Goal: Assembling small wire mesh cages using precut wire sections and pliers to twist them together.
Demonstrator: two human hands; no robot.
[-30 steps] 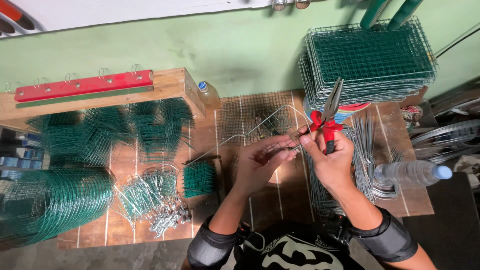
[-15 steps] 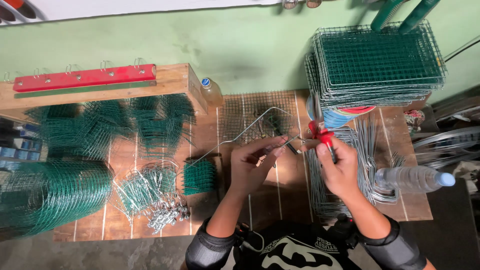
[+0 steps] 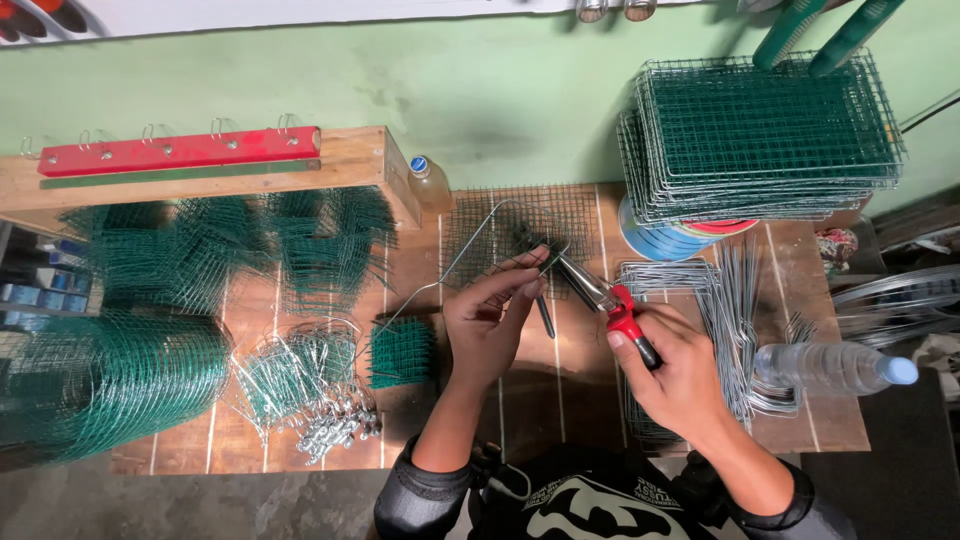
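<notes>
Red-handled pliers (image 3: 600,300) are clenched in the right hand (image 3: 680,375), now lowered from upright onto the bent wire (image 3: 480,225) pinched by the left hand (image 3: 490,320) over the mesh panel (image 3: 570,205).

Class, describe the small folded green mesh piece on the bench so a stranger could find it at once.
Start at the big green mesh roll on the wooden bench's left edge. Move right past the loose silver wire clips. The small green mesh piece lies left of the left hand: compact, square, lying alone.
</notes>
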